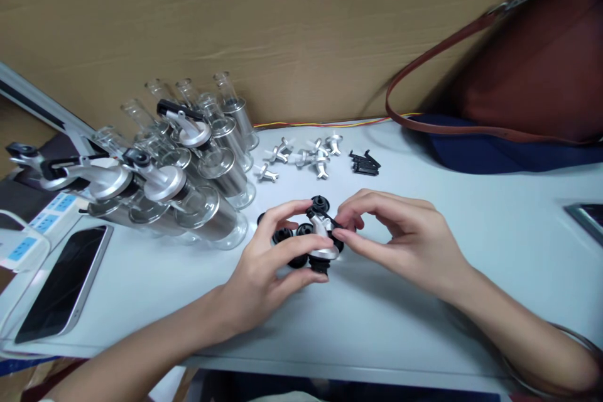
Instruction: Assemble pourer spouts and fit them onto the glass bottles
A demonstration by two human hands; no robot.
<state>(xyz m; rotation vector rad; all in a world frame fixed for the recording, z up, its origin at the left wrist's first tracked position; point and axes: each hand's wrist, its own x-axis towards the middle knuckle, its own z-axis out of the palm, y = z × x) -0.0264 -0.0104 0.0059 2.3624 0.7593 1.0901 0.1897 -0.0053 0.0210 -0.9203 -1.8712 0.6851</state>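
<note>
My left hand point(268, 257) is closed around a silver bottle pourer point(323, 252) with a ribbed black stopper below, its thumb under the stopper and fingers on the metal. My right hand point(400, 235) pinches a thin black lever point(332, 220) at the top of the pourer; whether the lever is attached cannot be made out. Right behind, several black rubber stoppers point(283, 235) stand on the table, partly covered by my fingers. Farther back lie several loose silver pourer spouts point(320, 164) and a small pile of black levers point(365, 166).
Glass-and-steel bottles point(226, 217) crowd the left side, some topped with pourers point(164, 183). A phone point(63, 282) and a power strip point(42, 226) are at far left. A brown bag point(527, 69) and dark blue fabric point(475, 151) occupy the back right. Cardboard point(301, 31) stands behind the table.
</note>
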